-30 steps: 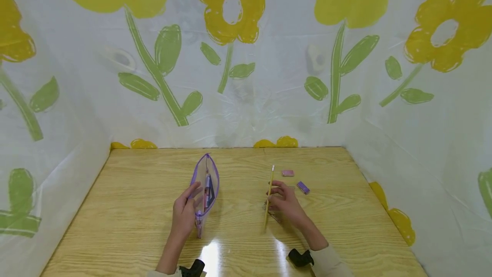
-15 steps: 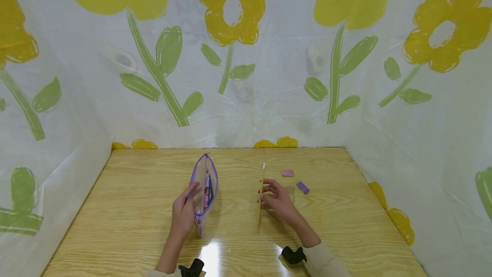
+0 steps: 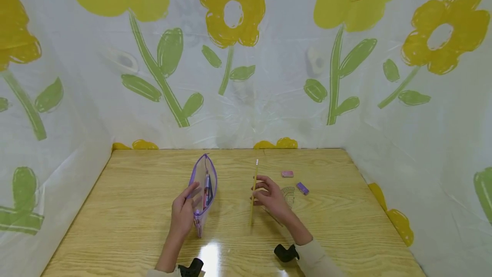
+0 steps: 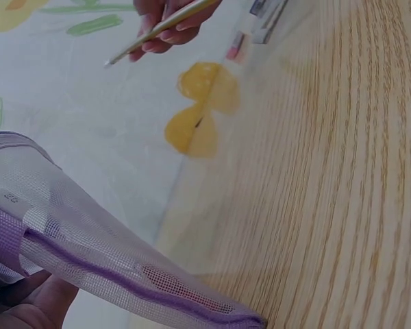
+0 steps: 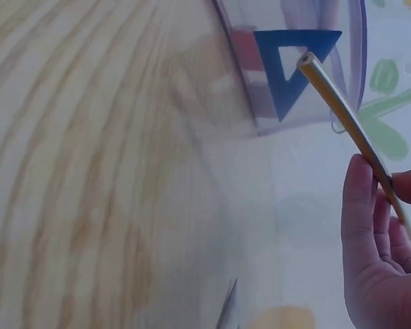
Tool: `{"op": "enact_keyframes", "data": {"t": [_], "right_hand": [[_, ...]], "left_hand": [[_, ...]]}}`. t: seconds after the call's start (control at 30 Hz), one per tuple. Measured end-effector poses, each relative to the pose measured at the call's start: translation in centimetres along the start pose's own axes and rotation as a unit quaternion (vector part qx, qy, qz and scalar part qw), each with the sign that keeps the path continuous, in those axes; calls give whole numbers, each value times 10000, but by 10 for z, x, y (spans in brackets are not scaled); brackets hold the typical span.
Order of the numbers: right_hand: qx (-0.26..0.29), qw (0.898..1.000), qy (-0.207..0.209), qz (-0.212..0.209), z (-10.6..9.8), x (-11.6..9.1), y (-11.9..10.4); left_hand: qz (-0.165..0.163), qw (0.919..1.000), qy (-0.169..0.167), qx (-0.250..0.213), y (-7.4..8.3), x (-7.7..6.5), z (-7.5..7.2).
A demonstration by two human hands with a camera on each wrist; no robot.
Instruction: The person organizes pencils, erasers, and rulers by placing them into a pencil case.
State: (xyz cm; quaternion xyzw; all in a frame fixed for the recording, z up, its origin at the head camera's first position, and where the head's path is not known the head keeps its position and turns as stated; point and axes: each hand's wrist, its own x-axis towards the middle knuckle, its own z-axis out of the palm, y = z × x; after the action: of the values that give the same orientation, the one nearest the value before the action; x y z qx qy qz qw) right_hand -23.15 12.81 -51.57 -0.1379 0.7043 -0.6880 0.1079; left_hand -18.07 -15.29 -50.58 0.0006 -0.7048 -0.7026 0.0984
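My left hand [image 3: 183,215] grips the side of a mesh pencil pouch [image 4: 103,240] with purple trim, its mouth gaping upward. Inside sit a blue set square [image 5: 284,96] and pinkish-red and purple items, partly hidden. A yellow pencil [image 3: 252,217] is pinched between the thumb and fingers of my right hand [image 3: 270,198], raised above the table right of the pouch. In the head view its white-tipped end points away from me. Beneath my right hand lies a clear protractor [image 3: 289,195], partly covered by the hand.
A pink eraser [image 3: 287,174] and a purple eraser [image 3: 302,188] lie beyond my right hand. A pointed metal tip [image 5: 227,305] shows in the right wrist view. Flower-printed white sheeting [image 3: 246,110] encloses the back and sides of the wooden table [image 3: 134,191].
My right hand has moved left with the pencil, closer to the pouch, uncovering more of the protractor. My left hand and the pouch have stayed nearly still.
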Motion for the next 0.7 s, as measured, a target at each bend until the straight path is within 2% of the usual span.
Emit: {"op": "enact_keyframes", "data": {"t": [0.3, 0.7], "right_hand": [[84, 9997, -37, -234, 14, 7, -6], [115, 9995, -92, -273, 26, 12, -17]], "left_hand": [[1, 10000, -1, -29, 2, -2, 2], [35, 9999, 118, -19, 0, -4, 2]]}}
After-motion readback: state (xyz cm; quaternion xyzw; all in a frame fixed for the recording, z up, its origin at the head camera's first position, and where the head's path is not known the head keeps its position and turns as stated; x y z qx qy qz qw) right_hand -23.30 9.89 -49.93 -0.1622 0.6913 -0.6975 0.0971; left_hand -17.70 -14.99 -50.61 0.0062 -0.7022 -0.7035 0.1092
